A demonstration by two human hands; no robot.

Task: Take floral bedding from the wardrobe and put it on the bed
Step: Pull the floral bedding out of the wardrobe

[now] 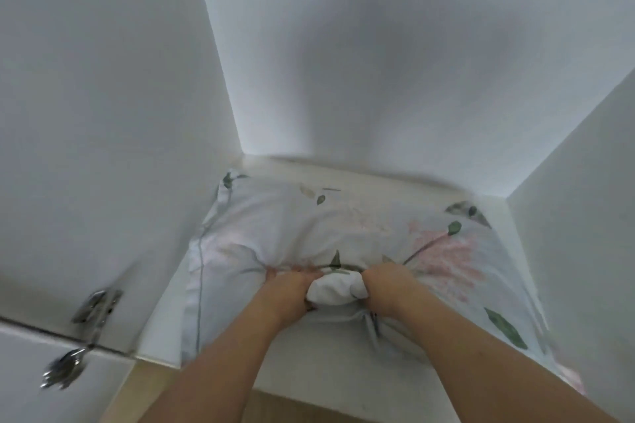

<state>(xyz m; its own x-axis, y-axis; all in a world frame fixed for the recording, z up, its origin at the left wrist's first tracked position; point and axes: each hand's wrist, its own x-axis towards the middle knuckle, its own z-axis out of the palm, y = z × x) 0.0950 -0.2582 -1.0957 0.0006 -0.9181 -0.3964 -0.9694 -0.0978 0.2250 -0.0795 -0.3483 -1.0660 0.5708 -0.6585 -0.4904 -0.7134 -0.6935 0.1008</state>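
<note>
Both hands, left hand (292, 288) and right hand (388, 288), have fingers curled tight, gripping bunched floral bedding (343, 233) on the wardrobe shelf (343, 170).

left hand (292, 288) — fingers clenched | right hand (386, 285) — fingers clenched | forearms reach forward, hands near together

This is a home, most likely a bedroom, seen from inside a built-in white wardrobe (378, 62) with plain smooth panels rising beyond the hands. Under the two bare hands lies soft white bedding printed with pink flowers and green leaves (343, 233), resting on the white wardrobe shelf (165, 330). Left of the left hand (292, 288), a shiny metal door hinge (98, 306) is fixed to the side panel, and pale wooden flooring (285, 405) shows below the wrists.
</note>
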